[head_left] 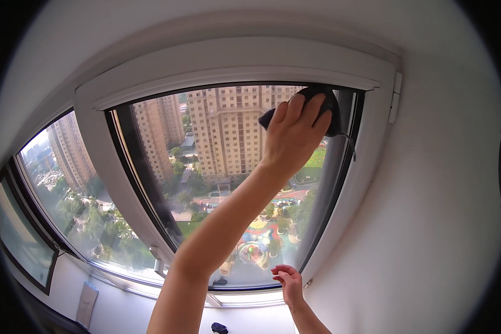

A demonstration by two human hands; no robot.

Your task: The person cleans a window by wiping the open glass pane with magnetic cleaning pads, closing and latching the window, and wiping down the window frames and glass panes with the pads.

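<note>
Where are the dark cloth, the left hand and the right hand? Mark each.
dark cloth [334,119]: head view, edge right of the fingers.
left hand [295,136]: head view, back of hand.
right hand [288,281]: head view, knuckles.

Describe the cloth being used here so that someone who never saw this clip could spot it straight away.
Start at the big white-framed window looking out on tall apartment blocks. Go to the top right corner of its glass, where the left hand is raised. The cloth is the dark grey wad pressed flat against the pane under those fingers, the only soft dark thing up there beside the black frame edge.
</note>
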